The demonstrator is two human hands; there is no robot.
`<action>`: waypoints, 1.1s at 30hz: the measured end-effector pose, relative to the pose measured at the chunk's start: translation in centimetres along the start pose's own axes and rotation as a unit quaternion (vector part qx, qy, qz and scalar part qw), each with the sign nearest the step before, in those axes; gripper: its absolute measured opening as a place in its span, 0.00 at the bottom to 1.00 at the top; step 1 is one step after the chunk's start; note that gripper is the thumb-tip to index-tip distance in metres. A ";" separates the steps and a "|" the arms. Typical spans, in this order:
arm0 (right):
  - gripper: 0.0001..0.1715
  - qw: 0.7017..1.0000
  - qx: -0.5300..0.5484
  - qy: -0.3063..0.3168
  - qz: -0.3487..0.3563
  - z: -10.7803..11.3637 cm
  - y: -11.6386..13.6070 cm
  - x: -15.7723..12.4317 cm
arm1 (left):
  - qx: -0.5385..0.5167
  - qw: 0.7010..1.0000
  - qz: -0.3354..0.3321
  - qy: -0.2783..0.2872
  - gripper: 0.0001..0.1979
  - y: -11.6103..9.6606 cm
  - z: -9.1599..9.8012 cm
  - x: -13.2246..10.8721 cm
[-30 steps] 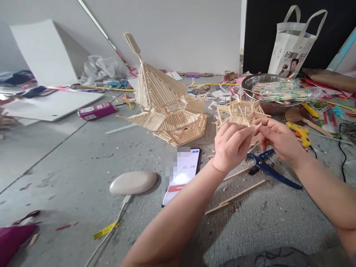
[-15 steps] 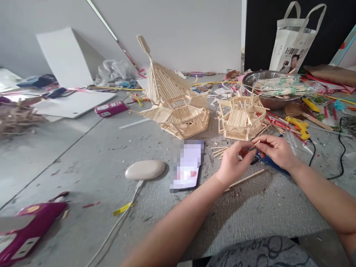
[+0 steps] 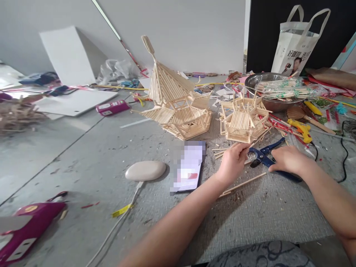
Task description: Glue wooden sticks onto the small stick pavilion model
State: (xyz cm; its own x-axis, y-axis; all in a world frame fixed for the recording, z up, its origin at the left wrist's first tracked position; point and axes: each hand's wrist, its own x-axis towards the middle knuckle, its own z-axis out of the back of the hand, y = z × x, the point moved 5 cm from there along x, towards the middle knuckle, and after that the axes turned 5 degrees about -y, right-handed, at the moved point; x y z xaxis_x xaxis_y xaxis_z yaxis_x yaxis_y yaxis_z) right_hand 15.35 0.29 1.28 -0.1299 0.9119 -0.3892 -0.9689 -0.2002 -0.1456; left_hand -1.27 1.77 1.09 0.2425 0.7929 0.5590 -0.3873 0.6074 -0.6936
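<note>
My left hand [image 3: 233, 164] is closed, its thumb and fingers pinched together. Whatever sits in the pinch is too small to make out. Under and beside it lie thin wooden sticks [image 3: 219, 152]. To the right, a blue hand cutter [image 3: 263, 157] lies on the table with its handles and jaws spread. Over its lower handle is my right hand [image 3: 289, 160], thumb and fingers curled about the handle; some fingers are hidden. A longer stick [image 3: 247, 182] lies in front of my left hand. Just behind my hands stands a small stick-built structure [image 3: 244, 120].
A taller stick-built pavilion [image 3: 178, 100] stands behind the phone [image 3: 189, 167]. A white oval device [image 3: 145, 170] trails a cable. A metal bowl [image 3: 251, 81] holds bagged sticks. A yellow glue gun [image 3: 302, 129] lies right, its cord nearby. A purple tool [image 3: 36, 226] is near left.
My hands have parted. The right has moved right and down onto the cutter, whose handles now show more fully. My left hand stays near its place, still pinched. The view has shifted slightly.
</note>
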 end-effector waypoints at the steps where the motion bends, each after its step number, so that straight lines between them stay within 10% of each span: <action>1: 0.20 1.000 -0.004 0.004 0.001 -0.1 0.3 0.1 | 0.000 1.000 0.001 -0.002 0.07 0.1 0.0 0.0; 13: 0.21 1.000 0.003 -0.023 -0.003 -1.0 1.3 0.6 | -0.065 0.997 0.035 -0.018 0.08 1.1 0.0 -0.7; 22: 0.16 0.982 0.084 -0.167 0.038 2.4 -3.1 -1.7 | -0.113 0.989 0.056 -0.083 0.11 1.4 0.9 -0.2; 33: 0.17 0.852 0.417 -0.231 0.219 4.7 -2.8 -3.8 | -0.256 0.949 0.170 -0.068 0.16 0.2 -0.4 -1.2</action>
State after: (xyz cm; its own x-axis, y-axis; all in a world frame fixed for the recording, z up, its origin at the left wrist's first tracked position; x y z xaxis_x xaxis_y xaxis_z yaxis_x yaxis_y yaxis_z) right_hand 17.58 -0.88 7.47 -0.3994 0.8977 0.1861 -0.5945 -0.4081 0.6929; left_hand -1.30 1.00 0.11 0.0503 0.9552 0.2918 0.0695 0.2881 -0.9551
